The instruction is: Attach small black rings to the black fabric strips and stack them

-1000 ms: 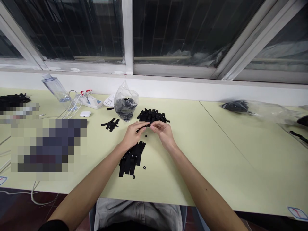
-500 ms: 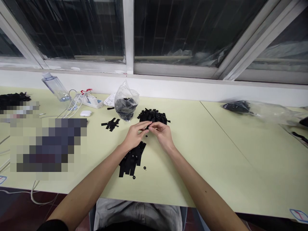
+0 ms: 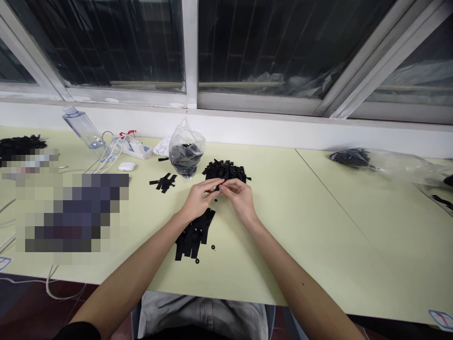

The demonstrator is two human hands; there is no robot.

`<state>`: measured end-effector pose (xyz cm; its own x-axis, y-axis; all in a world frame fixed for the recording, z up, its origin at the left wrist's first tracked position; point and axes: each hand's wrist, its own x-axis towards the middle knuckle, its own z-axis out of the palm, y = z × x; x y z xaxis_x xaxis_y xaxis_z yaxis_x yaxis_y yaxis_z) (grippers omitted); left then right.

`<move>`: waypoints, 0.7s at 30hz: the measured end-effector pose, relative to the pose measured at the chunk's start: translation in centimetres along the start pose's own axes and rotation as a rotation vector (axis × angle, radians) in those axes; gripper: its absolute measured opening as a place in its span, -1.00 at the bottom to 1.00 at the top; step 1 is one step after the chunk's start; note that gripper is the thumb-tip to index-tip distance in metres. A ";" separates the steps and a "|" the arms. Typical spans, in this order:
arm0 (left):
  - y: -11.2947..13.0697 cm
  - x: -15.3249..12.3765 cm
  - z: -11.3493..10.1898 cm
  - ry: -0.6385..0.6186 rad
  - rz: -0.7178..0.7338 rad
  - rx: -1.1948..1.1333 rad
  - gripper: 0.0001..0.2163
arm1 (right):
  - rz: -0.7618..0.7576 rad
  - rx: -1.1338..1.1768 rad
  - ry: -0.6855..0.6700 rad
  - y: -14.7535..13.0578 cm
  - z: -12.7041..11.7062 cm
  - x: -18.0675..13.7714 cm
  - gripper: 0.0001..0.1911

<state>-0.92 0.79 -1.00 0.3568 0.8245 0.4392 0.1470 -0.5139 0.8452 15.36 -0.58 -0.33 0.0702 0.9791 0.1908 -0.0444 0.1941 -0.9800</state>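
Observation:
My left hand (image 3: 197, 200) and my right hand (image 3: 240, 197) meet fingertip to fingertip over the pale green table (image 3: 304, 222), pinching a small black piece (image 3: 216, 188) between them. Just behind my fingers lies a heap of black strips (image 3: 225, 170). Under my left wrist sits a row of finished black strips (image 3: 193, 233). A few small black rings (image 3: 213, 247) lie loose near that row.
A clear plastic bag of black parts (image 3: 185, 153) stands behind the heap, a small bunch of strips (image 3: 163, 182) to its left. Further left are a water bottle (image 3: 82, 127), white cables with a charger (image 3: 131, 147) and an earbud case (image 3: 126, 166). Another bag (image 3: 368, 159) lies far right.
My two hands have drawn closer together, their fingertips now touching around the small black piece. Everything on the table stays where it was.

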 end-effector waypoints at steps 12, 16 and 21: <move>-0.2 -0.2 0.1 -0.023 -0.014 0.005 -0.65 | 0.111 0.050 -0.026 0.1 0.1 0.0 -0.64; 0.2 0.0 -0.1 -0.018 -0.003 0.001 -0.62 | 0.086 0.059 0.046 0.2 -0.1 0.2 -0.68; -0.2 0.3 -0.8 0.027 -0.016 0.176 -0.70 | 0.033 0.072 0.183 0.3 -0.6 0.7 -0.60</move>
<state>-1.58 1.29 -0.83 0.3288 0.8376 0.4362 0.3127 -0.5324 0.7866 15.96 0.10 -0.57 0.2475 0.9589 0.1385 -0.1203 0.1722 -0.9777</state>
